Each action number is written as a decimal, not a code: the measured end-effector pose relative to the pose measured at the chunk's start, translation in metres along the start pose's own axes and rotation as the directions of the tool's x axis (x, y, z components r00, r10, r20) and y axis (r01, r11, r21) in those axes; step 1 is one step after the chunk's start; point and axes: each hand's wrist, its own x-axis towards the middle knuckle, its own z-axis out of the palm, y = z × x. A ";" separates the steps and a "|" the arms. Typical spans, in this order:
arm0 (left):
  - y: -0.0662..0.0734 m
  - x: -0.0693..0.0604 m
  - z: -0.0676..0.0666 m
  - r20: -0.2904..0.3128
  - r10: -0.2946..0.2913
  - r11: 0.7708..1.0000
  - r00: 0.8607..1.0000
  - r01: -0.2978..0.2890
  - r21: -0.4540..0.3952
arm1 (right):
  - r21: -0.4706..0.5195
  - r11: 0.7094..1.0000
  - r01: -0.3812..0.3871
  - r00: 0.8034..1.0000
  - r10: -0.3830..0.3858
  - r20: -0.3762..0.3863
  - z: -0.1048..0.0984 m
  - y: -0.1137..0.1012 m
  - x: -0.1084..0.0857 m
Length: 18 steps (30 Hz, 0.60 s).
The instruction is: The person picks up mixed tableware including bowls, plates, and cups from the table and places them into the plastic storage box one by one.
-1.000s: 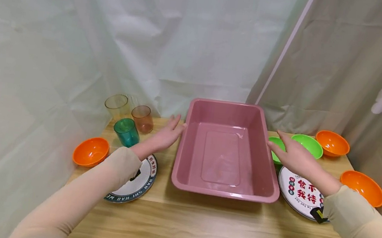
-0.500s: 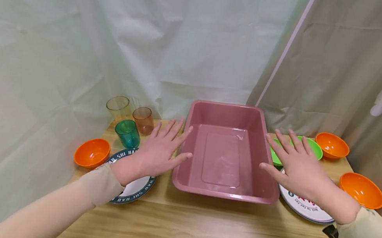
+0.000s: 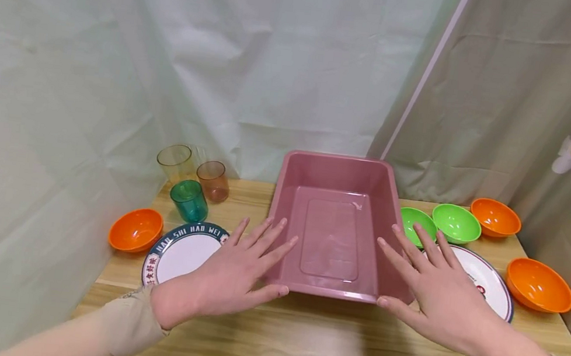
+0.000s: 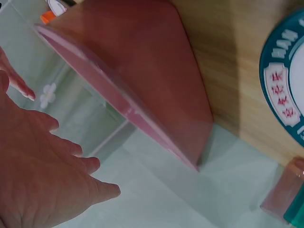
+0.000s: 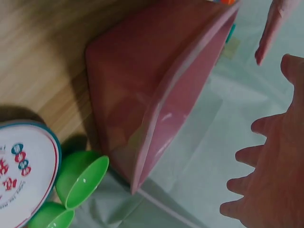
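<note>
"What do I have on the feeds?"

"I see a pink basin (image 3: 332,236), rectangular with rounded corners, upright on the wood-grained table (image 3: 298,344), its mouth facing up (a rounded rectangle marks its glossy floor)."

"And around it?"

"In my head view, the spread left hand (image 3: 233,269) and right hand (image 3: 444,293) overlap its near corners; both wrist views show me a gap between hand and basin."

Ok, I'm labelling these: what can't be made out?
Head view: part of the left plate, behind the left hand.
Head view: much of the right plate, behind the right hand.
Left wrist view: teal cup, cut by the right edge.
Right wrist view: lower green bowl, cut by bottom edge.
</note>
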 end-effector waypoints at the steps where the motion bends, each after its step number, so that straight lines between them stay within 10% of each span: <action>1: 0.002 -0.002 0.001 0.004 0.004 1.000 1.000 -0.004 -0.002 | 0.001 1.000 0.008 1.000 -0.008 0.003 0.001 -0.003 -0.002; 18: 0.012 -0.021 0.016 0.020 -0.006 0.999 1.000 0.007 -0.035 | 0.008 0.996 0.087 0.996 -0.087 -0.013 0.013 -0.020 0.000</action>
